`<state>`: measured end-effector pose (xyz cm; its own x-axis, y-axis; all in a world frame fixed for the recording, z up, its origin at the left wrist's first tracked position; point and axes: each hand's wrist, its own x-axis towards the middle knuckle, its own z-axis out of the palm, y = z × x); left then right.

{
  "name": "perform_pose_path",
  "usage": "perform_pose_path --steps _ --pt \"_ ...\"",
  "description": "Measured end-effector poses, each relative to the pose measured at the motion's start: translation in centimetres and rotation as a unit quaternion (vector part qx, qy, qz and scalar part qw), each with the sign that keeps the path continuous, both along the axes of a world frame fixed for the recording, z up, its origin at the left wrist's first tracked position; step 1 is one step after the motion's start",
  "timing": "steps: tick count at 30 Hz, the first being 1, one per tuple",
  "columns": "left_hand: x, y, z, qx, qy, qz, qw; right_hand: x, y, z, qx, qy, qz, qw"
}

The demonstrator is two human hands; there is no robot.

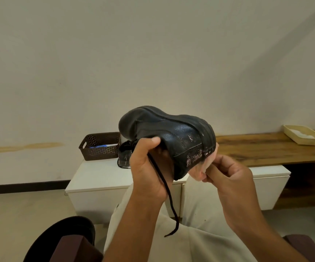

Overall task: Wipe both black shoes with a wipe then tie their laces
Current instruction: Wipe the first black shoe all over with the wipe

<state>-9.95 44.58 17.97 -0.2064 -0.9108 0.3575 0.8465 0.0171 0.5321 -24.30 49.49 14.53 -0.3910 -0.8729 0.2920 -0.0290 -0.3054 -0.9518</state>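
The left hand (149, 167) grips the raised black shoe (169, 137) at its opening, thumb curled over the collar. The right hand (226, 176) pinches a white wipe (200, 170) against the scuffed heel. A loose lace (169, 195) hangs down; it could snag the wiping fingers or pull the shoe askew. The second shoe (124, 155) stands on the white cabinet (100, 174), near its rear edge, beside a brown basket (99, 146). A cream tray (304, 134) sits at the wooden counter's (266, 148) far right end, against a plain wall.
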Motion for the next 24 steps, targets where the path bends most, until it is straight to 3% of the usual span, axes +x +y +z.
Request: perform_pose_path --steps 3,8,14,24 --pt "0.3 -0.4 -0.4 0.003 0.041 -0.027 0.999 -0.1 -0.3 0.0 -0.012 0.005 -0.002 1.000" --pt "0.1 -0.8 -0.3 0.004 -0.094 0.047 0.994 0.1 -0.5 0.0 -0.023 0.030 -0.004 0.999" --pt "0.1 -0.7 0.1 0.005 -0.134 0.059 0.989 0.5 -0.2 -0.1 -0.033 0.062 -0.011 0.997" --pt "0.8 -1.8 -1.2 0.157 0.046 -0.029 0.986 0.8 0.6 1.5 -0.071 0.056 0.002 0.996"
